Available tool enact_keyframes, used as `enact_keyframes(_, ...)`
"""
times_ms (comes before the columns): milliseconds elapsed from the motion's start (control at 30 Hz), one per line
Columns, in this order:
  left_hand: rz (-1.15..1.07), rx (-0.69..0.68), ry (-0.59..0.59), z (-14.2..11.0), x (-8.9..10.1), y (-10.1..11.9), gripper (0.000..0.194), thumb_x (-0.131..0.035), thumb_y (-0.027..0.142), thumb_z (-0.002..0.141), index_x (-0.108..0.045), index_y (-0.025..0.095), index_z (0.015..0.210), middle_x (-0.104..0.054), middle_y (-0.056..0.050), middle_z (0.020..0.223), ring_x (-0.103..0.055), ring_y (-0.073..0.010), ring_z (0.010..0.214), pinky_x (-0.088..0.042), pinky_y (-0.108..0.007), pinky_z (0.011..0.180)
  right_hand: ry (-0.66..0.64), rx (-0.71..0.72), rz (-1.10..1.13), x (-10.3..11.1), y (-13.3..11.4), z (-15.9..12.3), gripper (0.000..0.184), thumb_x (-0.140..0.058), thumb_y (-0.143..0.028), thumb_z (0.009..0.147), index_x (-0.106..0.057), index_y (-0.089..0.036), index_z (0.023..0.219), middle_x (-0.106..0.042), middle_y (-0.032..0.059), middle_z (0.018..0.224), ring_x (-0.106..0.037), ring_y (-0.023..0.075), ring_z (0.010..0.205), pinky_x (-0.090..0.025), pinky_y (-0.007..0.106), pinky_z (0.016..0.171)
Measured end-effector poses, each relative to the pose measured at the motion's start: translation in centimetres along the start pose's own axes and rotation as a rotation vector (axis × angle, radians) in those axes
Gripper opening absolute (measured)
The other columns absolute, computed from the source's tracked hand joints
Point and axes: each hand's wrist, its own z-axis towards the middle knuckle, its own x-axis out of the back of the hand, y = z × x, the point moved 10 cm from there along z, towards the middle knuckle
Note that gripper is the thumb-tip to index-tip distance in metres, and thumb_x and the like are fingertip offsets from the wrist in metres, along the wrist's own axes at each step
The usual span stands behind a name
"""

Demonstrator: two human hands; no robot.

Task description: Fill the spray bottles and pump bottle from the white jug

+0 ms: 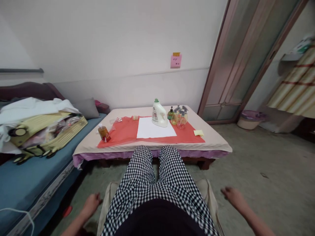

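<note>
Grip: left hand and right hand are low at the sides, nothing visible in either; blurred, so can't tell finger opening. Table carries the red cloth, with the white sheet on it. A snag on the creased cloth could drag everything. White jug stands on the sheet's right part; a careless sideways knock could tip it into the spray bottles just beside. Jug's upright, long axis vertical, green cap up, handle to the right. Smaller amber bottle sits front-left; a sleeve could catch it.
</note>
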Motion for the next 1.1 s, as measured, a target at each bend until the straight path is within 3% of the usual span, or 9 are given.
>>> enact_keyframes(67,0.034,0.028,0.047,1.5,1.2,0.8,0.019,-0.058,0.031,0.097,-0.063,0.015,0.088,-0.064,-0.001,0.083,-0.061,-0.0152,0.076,-0.050,-0.030,0.070,-0.037,0.016,-0.033,0.8,-2.1,2.6,0.025,-0.059,-0.039,0.099,-0.066,-0.015,0.099,-0.068,0.0039,0.096,-0.065,0.0141,0.086,-0.057,0.032,0.081)
enact_keyframes(133,0.040,0.031,0.121,2.8,2.1,2.7,0.024,-0.051,0.027,0.097,-0.055,0.018,0.075,-0.058,0.000,0.070,-0.058,-0.0167,0.071,-0.040,-0.027,0.064,-0.041,0.061,-0.048,1.1,-5.1,4.3,0.028,-0.058,-0.042,0.100,-0.066,-0.015,0.098,-0.068,0.0047,0.100,-0.065,0.0160,0.093,-0.056,0.035,0.086)
enact_keyframes(233,0.016,-0.014,0.174,3.1,1.2,6.0,0.023,-0.052,0.025,0.093,-0.050,0.021,0.071,-0.058,0.000,0.067,-0.057,-0.0173,0.069,-0.032,-0.027,0.061,-0.060,0.118,-0.074,-0.6,-9.3,4.2,0.030,-0.058,-0.043,0.099,-0.066,-0.015,0.102,-0.068,0.0057,0.104,-0.065,0.0167,0.096,-0.055,0.037,0.088)
enact_keyframes(300,0.010,-0.029,0.193,2.4,0.0,7.2,0.017,-0.052,0.024,0.092,-0.053,0.023,0.075,-0.060,-0.001,0.068,-0.055,-0.0181,0.064,-0.026,-0.029,0.058,-0.077,0.118,-0.104,-2.4,-10.6,3.1,0.030,-0.058,-0.044,0.099,-0.066,-0.015,0.103,-0.068,0.0056,0.102,-0.066,0.0167,0.094,-0.056,0.037,0.088)
enact_keyframes(433,0.009,-0.024,0.245,0.9,-1.1,7.1,0.014,-0.048,0.026,0.093,-0.055,0.024,0.081,-0.060,-0.004,0.072,-0.050,-0.0194,0.061,-0.020,-0.031,0.059,-0.060,0.101,-0.151,-3.9,-10.6,1.1,0.033,-0.056,-0.045,0.100,-0.065,-0.015,0.110,-0.068,0.0066,0.105,-0.066,0.0175,0.095,-0.056,0.040,0.089)
enact_keyframes(733,-0.131,0.039,0.400,1.0,-1.0,5.1,0.025,-0.047,0.030,0.094,-0.040,0.023,0.070,-0.043,0.003,0.061,-0.038,-0.0154,0.059,-0.019,-0.028,0.060,0.009,0.110,-0.177,-3.7,-10.2,0.6,0.034,-0.054,-0.046,0.101,-0.065,-0.015,0.110,-0.068,0.0064,0.105,-0.066,0.0173,0.095,-0.055,0.040,0.090)
enact_keyframes(1100,-0.226,0.035,0.421,1.5,-1.4,4.3,0.029,-0.051,0.028,0.092,-0.035,0.023,0.068,-0.041,0.004,0.058,-0.038,-0.0147,0.058,-0.019,-0.027,0.059,0.020,0.126,-0.150,-3.7,-10.1,0.9,0.032,-0.054,-0.044,0.101,-0.066,-0.015,0.107,-0.068,0.0057,0.102,-0.066,0.0164,0.093,-0.056,0.038,0.089)
